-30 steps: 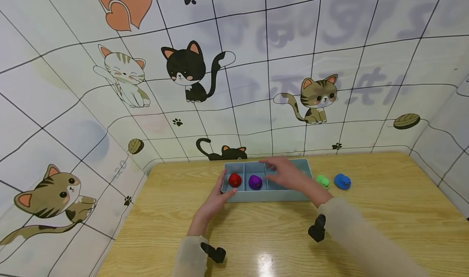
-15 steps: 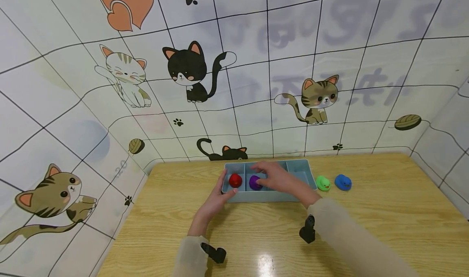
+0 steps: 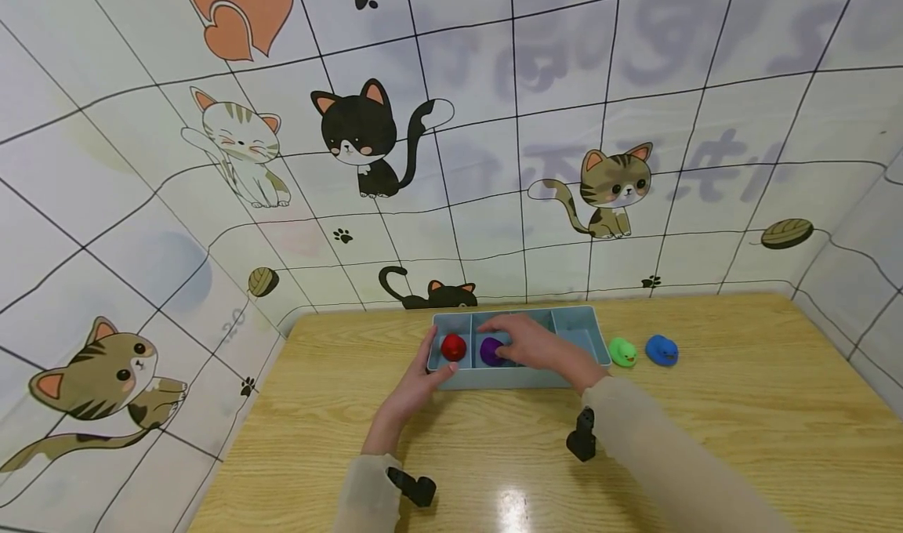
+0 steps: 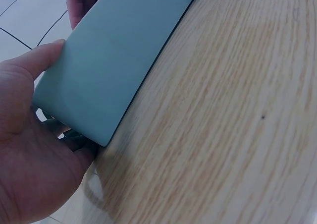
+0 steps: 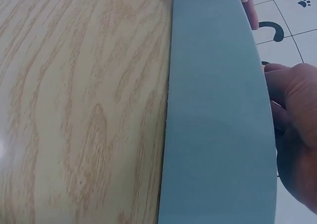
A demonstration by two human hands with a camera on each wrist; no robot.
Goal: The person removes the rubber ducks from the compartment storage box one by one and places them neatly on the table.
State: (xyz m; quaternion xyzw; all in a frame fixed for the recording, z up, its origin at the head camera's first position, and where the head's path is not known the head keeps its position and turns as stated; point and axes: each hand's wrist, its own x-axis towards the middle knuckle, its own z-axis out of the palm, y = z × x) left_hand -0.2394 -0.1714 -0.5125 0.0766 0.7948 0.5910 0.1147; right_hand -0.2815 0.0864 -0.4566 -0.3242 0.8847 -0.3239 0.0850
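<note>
A long grey-blue box (image 3: 522, 378) with dividers stands on the table. My left hand (image 3: 411, 384) grips its left end, thumb on the front wall and fingers round the end. In the leftmost compartment sits a red rounded toy (image 3: 453, 348); a purple toy duck (image 3: 489, 351) sits in the compartment beside it. My right hand (image 3: 532, 343) reaches over the box to this duck, thumb against it, index finger raised over the compartment. The other fingers are hidden, so I cannot tell whether they pinch it. In the right wrist view the box wall (image 5: 218, 105) hides the duck.
Right of the box, a green toy duck (image 3: 623, 352) sits close to its end, with a blue toy duck (image 3: 661, 350) farther right. The wooden table (image 3: 317, 439) meets a wall covering (image 3: 487, 204) printed with cats at the back. A camera is strapped to each sleeve.
My right hand has moved left from above the third compartment to the purple duck, lowering its thumb to it. The left hand and box have stayed in place.
</note>
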